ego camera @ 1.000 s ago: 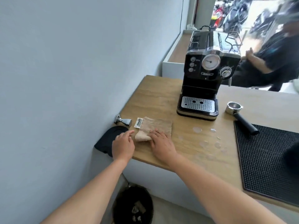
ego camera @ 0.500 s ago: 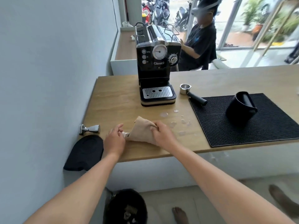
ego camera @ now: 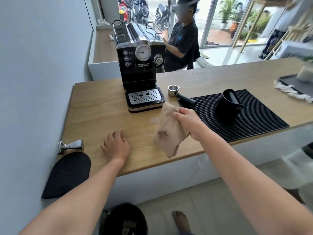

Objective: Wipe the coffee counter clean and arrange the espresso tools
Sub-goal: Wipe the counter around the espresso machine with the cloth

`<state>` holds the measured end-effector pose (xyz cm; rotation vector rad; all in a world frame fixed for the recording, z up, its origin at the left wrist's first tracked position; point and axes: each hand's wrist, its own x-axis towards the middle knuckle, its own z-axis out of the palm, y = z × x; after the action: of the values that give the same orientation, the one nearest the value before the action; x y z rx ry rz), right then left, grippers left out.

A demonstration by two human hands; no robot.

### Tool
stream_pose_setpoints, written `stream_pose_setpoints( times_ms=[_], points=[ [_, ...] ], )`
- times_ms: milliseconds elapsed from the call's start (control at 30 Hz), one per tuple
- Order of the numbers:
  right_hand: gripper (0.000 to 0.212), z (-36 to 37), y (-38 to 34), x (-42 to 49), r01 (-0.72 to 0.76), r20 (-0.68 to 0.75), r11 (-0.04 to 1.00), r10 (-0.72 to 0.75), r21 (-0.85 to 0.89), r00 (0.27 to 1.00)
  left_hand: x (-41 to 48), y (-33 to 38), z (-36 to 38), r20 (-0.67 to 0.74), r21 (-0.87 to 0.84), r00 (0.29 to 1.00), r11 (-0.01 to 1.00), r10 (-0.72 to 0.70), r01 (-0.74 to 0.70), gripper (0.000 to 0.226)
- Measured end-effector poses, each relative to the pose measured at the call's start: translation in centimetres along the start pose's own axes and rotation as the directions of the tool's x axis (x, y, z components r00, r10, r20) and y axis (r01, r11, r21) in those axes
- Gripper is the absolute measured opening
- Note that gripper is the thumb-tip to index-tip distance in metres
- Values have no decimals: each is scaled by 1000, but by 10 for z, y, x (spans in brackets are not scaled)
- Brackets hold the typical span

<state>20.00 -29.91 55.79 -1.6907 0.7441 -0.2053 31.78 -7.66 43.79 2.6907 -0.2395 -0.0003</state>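
Note:
My right hand (ego camera: 188, 122) grips a beige stained cloth (ego camera: 168, 133), lifted off the wooden counter (ego camera: 101, 112) and hanging down. My left hand (ego camera: 116, 145) rests on the counter near the front edge, fingers curled, holding nothing. A small wet spot (ego camera: 155, 119) shows just left of the cloth. A black espresso machine (ego camera: 140, 68) stands at the back. A metal portafilter (ego camera: 179, 94) lies to its right, handle on the black rubber mat (ego camera: 254, 119). A black knock box (ego camera: 227, 106) sits on that mat. A steel tamper (ego camera: 70, 145) lies on its side by the wall.
A black tamping mat (ego camera: 67, 173) hangs over the counter's front left corner. A bin (ego camera: 123, 219) stands on the floor below. A grey tray (ego camera: 294, 83) and white rag (ego camera: 291, 92) lie at the far right. A seated person (ego camera: 182, 41) is behind the counter.
My right hand lifted the cloth off the counter and carried it right, toward the droplets. My left hand let go of the cloth and now rests on the wood.

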Motion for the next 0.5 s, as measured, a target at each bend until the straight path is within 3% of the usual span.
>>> stream_pose_setpoints(
  times_ms=[333, 400, 500],
  points=[
    [20, 8, 9, 5, -85, 87, 987, 74, 139, 993, 11, 9, 15, 55, 101, 998, 994, 23, -28, 45],
    [19, 8, 23, 11, -74, 21, 997, 73, 28, 997, 11, 9, 16, 57, 118, 998, 992, 26, -32, 47],
    [18, -3, 52, 19, -55, -132, 911, 0, -409, 991, 10, 8, 15, 51, 135, 998, 990, 37, -44, 49]
  ],
)
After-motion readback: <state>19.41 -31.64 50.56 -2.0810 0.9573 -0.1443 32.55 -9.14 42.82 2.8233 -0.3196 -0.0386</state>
